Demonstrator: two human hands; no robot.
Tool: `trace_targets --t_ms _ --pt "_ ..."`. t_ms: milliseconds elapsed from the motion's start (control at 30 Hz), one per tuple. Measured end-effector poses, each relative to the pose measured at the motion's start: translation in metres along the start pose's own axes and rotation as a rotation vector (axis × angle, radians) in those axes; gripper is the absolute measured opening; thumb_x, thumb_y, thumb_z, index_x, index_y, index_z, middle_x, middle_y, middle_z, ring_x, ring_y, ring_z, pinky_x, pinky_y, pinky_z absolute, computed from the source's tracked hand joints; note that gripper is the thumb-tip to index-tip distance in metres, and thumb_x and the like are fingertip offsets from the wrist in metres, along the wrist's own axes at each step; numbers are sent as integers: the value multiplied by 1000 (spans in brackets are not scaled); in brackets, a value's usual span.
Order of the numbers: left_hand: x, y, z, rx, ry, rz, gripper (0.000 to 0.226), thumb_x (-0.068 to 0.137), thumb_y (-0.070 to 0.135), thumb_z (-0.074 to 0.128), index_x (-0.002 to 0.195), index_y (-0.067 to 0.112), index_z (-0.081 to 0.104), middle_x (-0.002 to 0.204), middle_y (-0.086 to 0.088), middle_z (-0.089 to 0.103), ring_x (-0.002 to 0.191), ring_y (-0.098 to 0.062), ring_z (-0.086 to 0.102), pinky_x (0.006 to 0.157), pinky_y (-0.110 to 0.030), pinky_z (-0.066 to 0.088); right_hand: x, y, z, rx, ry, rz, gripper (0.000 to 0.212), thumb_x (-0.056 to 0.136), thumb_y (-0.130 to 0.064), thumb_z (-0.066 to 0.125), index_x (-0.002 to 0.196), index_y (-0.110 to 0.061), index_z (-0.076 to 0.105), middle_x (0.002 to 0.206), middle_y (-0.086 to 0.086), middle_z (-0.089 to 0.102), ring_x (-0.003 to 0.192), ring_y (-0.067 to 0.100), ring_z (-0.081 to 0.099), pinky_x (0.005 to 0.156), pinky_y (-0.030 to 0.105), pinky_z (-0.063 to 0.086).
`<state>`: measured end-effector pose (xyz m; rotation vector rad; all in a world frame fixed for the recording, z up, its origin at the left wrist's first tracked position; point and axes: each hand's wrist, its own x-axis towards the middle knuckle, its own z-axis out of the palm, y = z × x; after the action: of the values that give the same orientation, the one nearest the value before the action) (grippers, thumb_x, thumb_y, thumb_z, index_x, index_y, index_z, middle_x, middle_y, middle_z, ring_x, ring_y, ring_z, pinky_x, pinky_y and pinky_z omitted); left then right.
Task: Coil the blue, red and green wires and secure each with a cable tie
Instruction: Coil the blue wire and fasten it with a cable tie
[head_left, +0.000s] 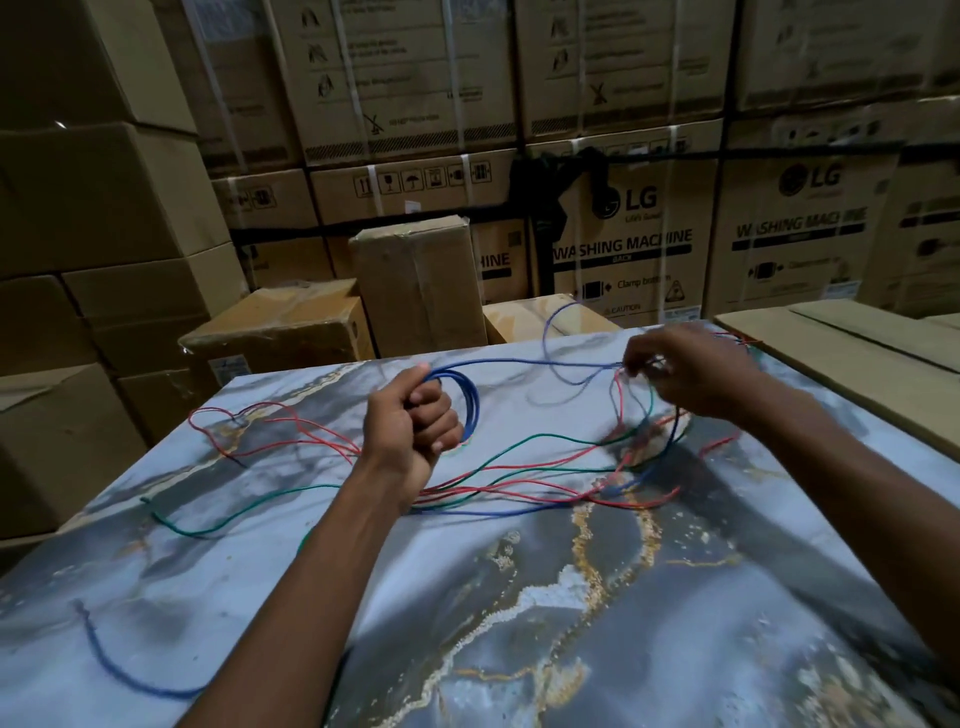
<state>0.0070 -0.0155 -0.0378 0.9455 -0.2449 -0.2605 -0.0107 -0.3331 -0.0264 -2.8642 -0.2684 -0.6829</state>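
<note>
My left hand (410, 421) grips a small coil of the blue wire (470, 402), held above the marbled table top (519, 597). From the coil a blue strand runs right to my right hand (691, 371), which pinches it where it tangles with red and green strands. The red wire (291, 428) loops over the table's left and crosses under my left wrist. The green wire (208, 525) trails from the left edge toward the tangle on the right. Another blue length (109, 660) lies at the near left. No cable tie is visible.
Stacked cardboard cartons (623, 249) wall in the table at the back and left. A flat carton (857, 353) abuts the table's right side. Smaller boxes (415, 280) stand just behind the far edge.
</note>
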Motion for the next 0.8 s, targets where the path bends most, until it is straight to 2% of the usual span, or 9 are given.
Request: trace_targets --t_ms 133,233,300,400,533,600,633,700,800 --pt "0 -10 3 105 -55 -42 53 104 27 38 51 23 35 39 8 17 32 -6 15 37 -23 16 -8 5 -4 -148 202 119 31 76 7 65 92 -16 78 96 12 73 91 38 66 66 38 50" --pt "1 -16 4 115 -54 -69 53 105 28 38 52 22 35 41 8 17 33 -7 16 38 -22 18 -11 -8 2 -224 -68 183 44 83 -5 66 120 -28 73 116 7 73 110 31 65 87 41 55" --pt "1 -16 4 104 -51 -68 51 105 28 38 55 22 34 41 8 18 33 -6 16 38 -23 19 -11 -26 4 -266 -244 149 53 90 -26 69 142 -31 57 133 1 65 128 25 56 107 44 43" --pt "1 -14 3 114 -55 -52 50 106 29 37 57 21 33 42 8 19 34 -6 17 39 -23 20 -9 -64 5 -358 -224 7 66 95 -39 62 155 -27 38 142 3 55 135 26 45 114 46 26" --pt "0 -15 4 128 -69 -64 50 106 31 37 57 21 34 42 8 18 33 -6 16 39 -22 18 -5 -109 4 353 -64 -116 42 105 -31 52 146 -22 53 133 4 65 124 18 57 106 36 42" --pt "-1 -14 5 117 -77 -72 52 106 31 37 55 22 35 42 8 18 33 -6 16 40 -23 17 0 -115 11 540 4 -131 30 106 -38 50 117 -20 70 98 6 73 93 15 66 85 40 53" --pt "-1 -12 5 111 -86 -80 53 106 32 37 54 22 36 42 8 18 33 -6 17 41 -23 16 2 -113 15 597 37 -126 34 105 -44 51 100 -19 74 79 11 67 75 17 62 72 42 52" --pt "-3 -7 5 89 -111 -98 52 105 32 38 54 22 37 42 8 19 33 -6 17 40 -22 17 3 -106 22 705 53 -98 44 100 -54 55 80 -19 73 67 19 57 62 26 52 60 42 43" --pt "-3 -1 5 37 -123 -98 54 105 33 37 53 22 38 41 9 19 33 -5 17 41 -22 14 1 -88 24 887 19 -58 39 96 -47 63 83 -13 77 63 9 51 58 15 43 53 23 35"
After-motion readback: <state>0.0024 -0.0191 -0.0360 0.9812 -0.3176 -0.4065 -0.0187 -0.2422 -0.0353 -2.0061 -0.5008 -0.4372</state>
